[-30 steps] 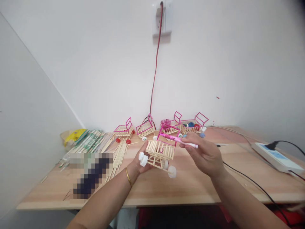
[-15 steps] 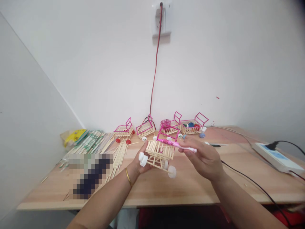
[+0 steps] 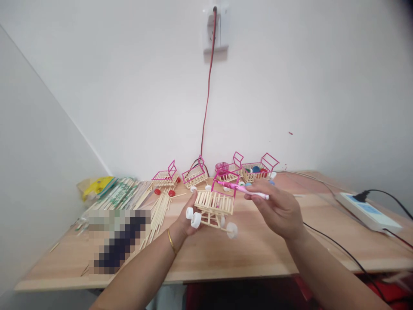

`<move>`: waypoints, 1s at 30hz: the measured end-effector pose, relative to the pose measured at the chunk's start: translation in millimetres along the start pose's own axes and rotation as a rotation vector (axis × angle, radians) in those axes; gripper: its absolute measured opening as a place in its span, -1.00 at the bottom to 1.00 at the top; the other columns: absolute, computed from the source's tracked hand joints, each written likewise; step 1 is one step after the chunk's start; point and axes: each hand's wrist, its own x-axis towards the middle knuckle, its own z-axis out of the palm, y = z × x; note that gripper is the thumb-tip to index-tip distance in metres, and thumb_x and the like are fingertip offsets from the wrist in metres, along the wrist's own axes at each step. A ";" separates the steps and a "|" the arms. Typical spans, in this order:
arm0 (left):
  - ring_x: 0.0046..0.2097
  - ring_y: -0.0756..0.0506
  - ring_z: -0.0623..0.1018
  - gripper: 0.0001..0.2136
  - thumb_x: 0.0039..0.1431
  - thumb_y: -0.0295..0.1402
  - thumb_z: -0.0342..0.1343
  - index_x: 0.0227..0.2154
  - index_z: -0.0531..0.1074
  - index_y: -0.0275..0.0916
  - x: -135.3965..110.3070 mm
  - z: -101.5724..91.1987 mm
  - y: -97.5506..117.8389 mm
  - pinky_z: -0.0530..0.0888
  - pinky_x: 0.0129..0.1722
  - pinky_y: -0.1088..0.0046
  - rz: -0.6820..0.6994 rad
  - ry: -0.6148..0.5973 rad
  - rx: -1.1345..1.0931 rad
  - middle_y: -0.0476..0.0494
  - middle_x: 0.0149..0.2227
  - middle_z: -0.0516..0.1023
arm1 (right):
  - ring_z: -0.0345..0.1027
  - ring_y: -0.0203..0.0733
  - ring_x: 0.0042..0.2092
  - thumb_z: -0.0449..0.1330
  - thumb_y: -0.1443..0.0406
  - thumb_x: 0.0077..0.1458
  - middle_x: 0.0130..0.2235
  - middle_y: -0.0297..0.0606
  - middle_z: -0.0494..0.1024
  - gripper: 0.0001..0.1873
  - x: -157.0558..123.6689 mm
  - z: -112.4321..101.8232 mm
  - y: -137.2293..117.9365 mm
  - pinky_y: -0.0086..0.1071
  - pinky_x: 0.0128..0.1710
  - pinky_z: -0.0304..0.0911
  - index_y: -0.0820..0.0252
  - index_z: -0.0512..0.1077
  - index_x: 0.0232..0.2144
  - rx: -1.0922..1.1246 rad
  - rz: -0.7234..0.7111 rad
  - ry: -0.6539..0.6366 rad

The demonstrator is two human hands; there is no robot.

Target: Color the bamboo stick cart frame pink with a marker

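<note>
My left hand [image 3: 186, 221] grips a small cart built of wooden sticks [image 3: 213, 206], lifted above the wooden table [image 3: 258, 249]. The cart has white bottle-cap wheels [image 3: 195, 219] and a pink frame at its far end. My right hand [image 3: 278, 209] pinches a pink and white marker [image 3: 243, 189], whose tip rests at the cart's pink frame. A gold bangle circles my left wrist.
Several finished stick carts [image 3: 195, 173] with pink frames stand along the wall. Bundles of chopsticks [image 3: 129, 193] and a yellow packet [image 3: 97, 187] lie at the left. A white power strip [image 3: 368, 208] sits at the right, its black cable crossing the table. A red-black wire [image 3: 206, 99] hangs from a wall socket.
The marker tip has shifted slightly along the cart's pink frame. The view has dipped a little; both hands stay almost in place.
</note>
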 end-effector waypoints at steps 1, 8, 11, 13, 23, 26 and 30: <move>-0.20 -0.26 0.64 -0.38 0.30 0.12 -0.17 -0.01 0.49 -0.34 0.5 -0.6 -0.3 0.52 -0.12 0.15 0.005 -0.002 -0.001 -0.35 -0.25 0.65 | 0.53 -0.16 -0.28 0.19 0.39 0.20 -0.32 -0.25 0.64 -0.75 0.8 0.7 0.0 -0.29 -0.26 0.41 0.06 0.52 -0.09 0.006 -0.006 -0.010; -0.16 -0.29 0.63 -0.37 0.29 0.12 -0.18 0.05 0.45 -0.32 1.8 -4.8 -2.3 0.50 -0.07 0.12 0.012 -0.072 0.003 -0.37 -0.17 0.63 | 0.54 -0.20 -0.29 0.20 0.41 0.19 -0.27 -0.28 0.64 -0.73 -1.3 -1.5 5.3 -0.32 -0.25 0.44 0.04 0.51 -0.08 0.013 0.027 0.055; -0.17 -0.29 0.63 -0.37 0.32 0.10 -0.24 0.07 0.44 -0.32 1.1 -1.8 -1.4 0.50 -0.08 0.11 0.012 -0.055 0.010 -0.38 -0.16 0.63 | 0.54 -0.20 -0.31 0.20 0.41 0.19 -0.29 -0.28 0.63 -0.71 -1.5 -4.7 7.7 -0.32 -0.26 0.44 0.04 0.51 -0.05 0.015 0.031 0.105; -0.17 -0.29 0.63 -0.37 0.32 0.10 -0.25 0.07 0.44 -0.32 0.7 -0.5 -0.9 0.50 -0.08 0.10 0.012 -0.041 0.013 -0.39 -0.15 0.63 | 0.54 -0.18 -0.30 0.20 0.39 0.20 -0.31 -0.27 0.63 -0.72 -0.6 -5.7 8.2 -0.30 -0.26 0.45 0.05 0.51 -0.06 0.000 0.023 0.121; -0.16 -0.30 0.63 -0.38 0.30 0.11 -0.18 0.05 0.44 -0.34 0.4 -4.1 -0.8 0.50 -0.07 0.09 0.016 -0.017 0.038 -0.39 -0.16 0.63 | 0.56 -0.19 -0.31 0.21 0.34 0.21 -0.25 -0.24 0.64 -0.77 -4.2 -6.2 16.8 -0.30 -0.26 0.48 0.06 0.53 -0.08 -0.005 0.084 0.139; -0.15 -0.30 0.63 -0.39 0.30 0.10 -0.15 0.06 0.44 -0.34 0.5 -5.0 -1.7 0.50 -0.07 0.09 0.027 -0.004 0.036 -0.38 -0.16 0.63 | 0.56 -0.18 -0.30 0.21 0.34 0.21 -0.26 -0.24 0.64 -0.77 -5.0 -5.7 18.8 -0.30 -0.25 0.49 0.07 0.53 -0.08 -0.003 0.098 0.138; -0.15 -0.29 0.63 -0.38 0.31 0.10 -0.18 0.05 0.45 -0.34 2.0 -6.0 -2.5 0.51 -0.08 0.11 0.019 0.011 0.029 -0.38 -0.15 0.63 | 0.56 -0.19 -0.28 0.20 0.34 0.22 -0.25 -0.25 0.64 -0.76 -4.0 -6.0 16.0 -0.30 -0.24 0.49 0.06 0.52 -0.07 -0.009 0.112 0.158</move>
